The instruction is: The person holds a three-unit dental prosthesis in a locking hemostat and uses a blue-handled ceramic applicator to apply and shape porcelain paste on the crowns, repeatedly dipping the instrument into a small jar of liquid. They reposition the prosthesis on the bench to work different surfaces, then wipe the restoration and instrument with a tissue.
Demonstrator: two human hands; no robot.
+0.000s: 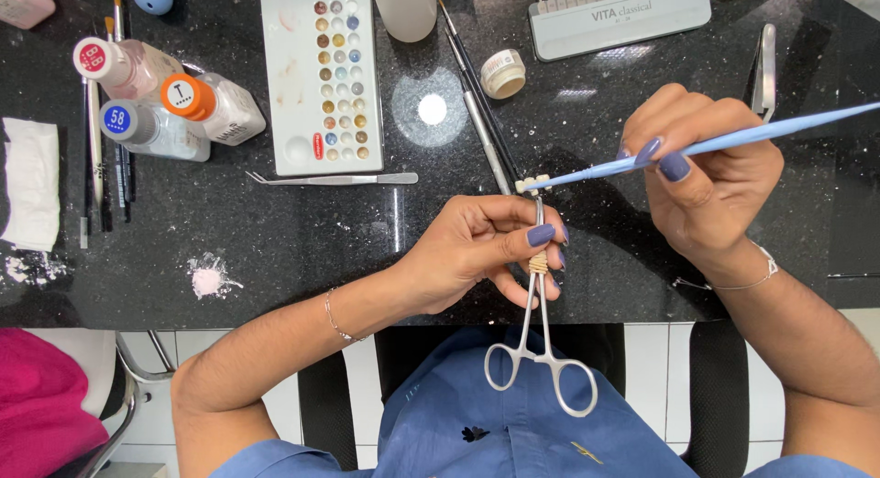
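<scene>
Near the worktop's [275, 240] front edge, our left hand [477, 249] pinches the forceps [541, 331] gripping a tiny dental bridge [530, 183].
Our right hand [706, 180] pinches a light blue brush [733, 139] onto it; we judge it fragile, best held by forceps.

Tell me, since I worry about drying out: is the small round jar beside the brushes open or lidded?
Open. The small jar shows a bare rim and pale contents, with no lid on it.
</scene>
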